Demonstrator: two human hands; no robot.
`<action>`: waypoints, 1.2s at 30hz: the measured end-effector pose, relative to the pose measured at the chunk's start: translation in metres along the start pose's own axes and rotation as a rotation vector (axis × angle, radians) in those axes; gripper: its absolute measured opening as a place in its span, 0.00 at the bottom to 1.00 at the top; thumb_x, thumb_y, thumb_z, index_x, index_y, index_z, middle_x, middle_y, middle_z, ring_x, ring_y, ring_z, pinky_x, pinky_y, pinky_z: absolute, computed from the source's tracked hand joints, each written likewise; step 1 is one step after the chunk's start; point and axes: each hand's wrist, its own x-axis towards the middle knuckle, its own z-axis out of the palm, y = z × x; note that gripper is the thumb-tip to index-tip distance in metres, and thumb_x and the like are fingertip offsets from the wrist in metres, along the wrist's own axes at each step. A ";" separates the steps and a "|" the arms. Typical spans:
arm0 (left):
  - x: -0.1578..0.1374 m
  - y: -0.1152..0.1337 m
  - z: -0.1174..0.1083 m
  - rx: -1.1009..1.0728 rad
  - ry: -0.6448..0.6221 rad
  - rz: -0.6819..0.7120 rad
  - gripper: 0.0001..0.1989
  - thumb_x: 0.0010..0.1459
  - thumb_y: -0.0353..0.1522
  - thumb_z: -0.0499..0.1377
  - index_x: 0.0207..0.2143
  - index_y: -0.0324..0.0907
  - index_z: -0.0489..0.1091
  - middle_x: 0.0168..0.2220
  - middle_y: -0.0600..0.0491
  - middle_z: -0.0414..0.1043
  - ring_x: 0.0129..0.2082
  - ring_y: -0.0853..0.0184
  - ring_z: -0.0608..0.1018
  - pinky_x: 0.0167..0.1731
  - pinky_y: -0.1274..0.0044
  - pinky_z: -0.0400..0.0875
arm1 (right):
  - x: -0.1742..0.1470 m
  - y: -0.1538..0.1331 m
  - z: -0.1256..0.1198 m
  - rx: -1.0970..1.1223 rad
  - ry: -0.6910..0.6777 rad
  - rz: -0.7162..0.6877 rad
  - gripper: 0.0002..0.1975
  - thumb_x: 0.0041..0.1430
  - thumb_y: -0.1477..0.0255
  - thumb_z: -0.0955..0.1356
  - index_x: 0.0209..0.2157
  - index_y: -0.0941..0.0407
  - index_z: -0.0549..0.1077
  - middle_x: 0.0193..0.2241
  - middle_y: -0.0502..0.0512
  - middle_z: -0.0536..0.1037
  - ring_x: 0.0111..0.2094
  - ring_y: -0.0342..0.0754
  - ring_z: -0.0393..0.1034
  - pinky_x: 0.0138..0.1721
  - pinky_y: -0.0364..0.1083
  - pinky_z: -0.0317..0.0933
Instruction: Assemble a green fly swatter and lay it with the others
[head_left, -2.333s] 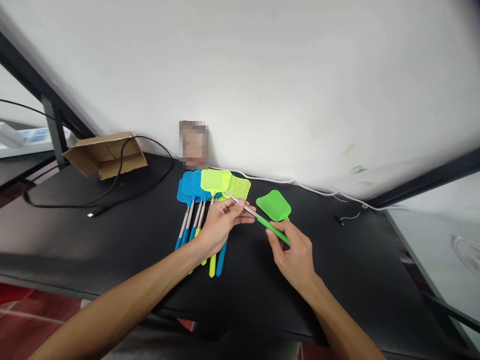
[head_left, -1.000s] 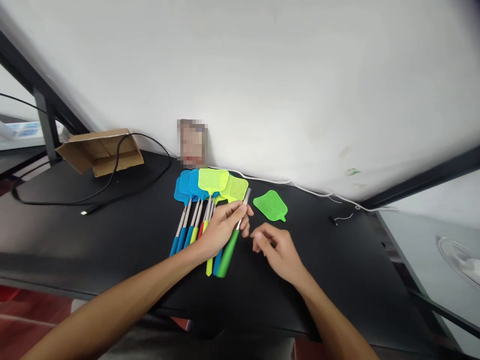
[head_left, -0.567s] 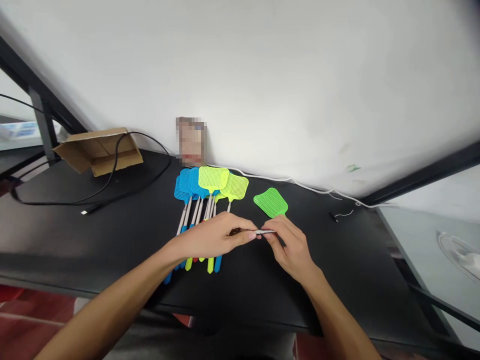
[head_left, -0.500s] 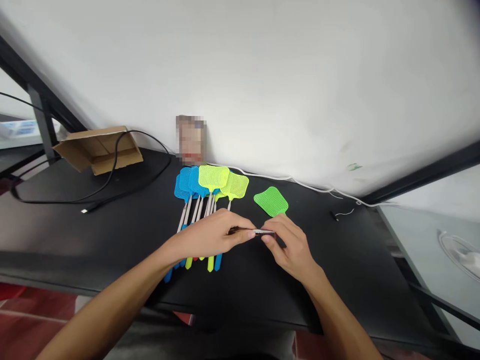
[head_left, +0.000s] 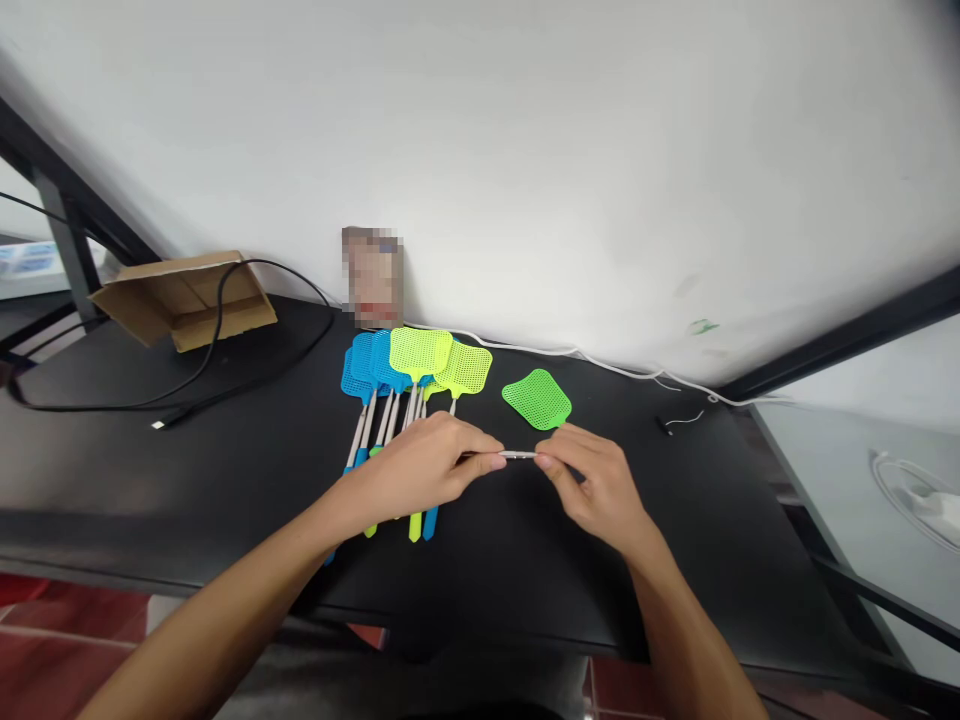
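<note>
My left hand (head_left: 420, 468) and my right hand (head_left: 596, 482) meet over the black table (head_left: 187, 470), both pinching a thin metal swatter rod (head_left: 517, 455) held level between them. The rod's green grip is hidden inside my left hand. Just behind my right hand lies a loose green swatter head (head_left: 537, 398), flat on the table. To the left of it lies a pile of fly swatters (head_left: 409, 375) with blue and yellow-green heads, their handles pointing toward me and partly covered by my left hand.
A cardboard box (head_left: 176, 300) sits at the far left with a black cable (head_left: 187, 385) looping across it and onto the table. A white cable (head_left: 600, 362) runs along the wall. A small black part (head_left: 664, 424) lies at the right.
My right hand let go of the green handle, my left hand turned it around, and both hands now hold the metal rod level, slightly extended since half a second ago.
</note>
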 end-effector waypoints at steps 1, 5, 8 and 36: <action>0.000 -0.002 -0.002 -0.006 -0.009 -0.004 0.20 0.70 0.35 0.54 0.22 0.43 0.69 0.19 0.56 0.61 0.20 0.70 0.62 0.26 0.73 0.52 | 0.000 0.002 -0.006 -0.002 0.018 0.018 0.11 0.71 0.72 0.64 0.33 0.55 0.74 0.26 0.51 0.72 0.28 0.47 0.65 0.33 0.47 0.60; 0.001 -0.010 -0.014 -0.014 -0.043 -0.001 0.21 0.71 0.38 0.52 0.24 0.42 0.68 0.19 0.57 0.57 0.20 0.70 0.61 0.25 0.74 0.52 | -0.005 0.013 -0.029 0.014 0.075 0.124 0.14 0.71 0.68 0.64 0.30 0.54 0.74 0.25 0.51 0.73 0.27 0.47 0.67 0.32 0.47 0.60; -0.001 -0.014 -0.024 0.019 -0.045 -0.030 0.21 0.71 0.39 0.52 0.26 0.41 0.69 0.20 0.57 0.57 0.20 0.71 0.60 0.25 0.75 0.52 | -0.011 0.025 -0.046 0.033 0.160 0.221 0.15 0.70 0.67 0.66 0.28 0.54 0.74 0.25 0.50 0.73 0.26 0.45 0.67 0.31 0.46 0.58; -0.003 -0.009 0.027 0.356 0.112 0.092 0.16 0.72 0.35 0.51 0.38 0.43 0.78 0.24 0.56 0.68 0.22 0.69 0.70 0.22 0.75 0.53 | -0.004 0.001 0.033 0.098 0.057 0.083 0.14 0.72 0.72 0.65 0.28 0.55 0.70 0.22 0.47 0.69 0.23 0.42 0.62 0.30 0.44 0.54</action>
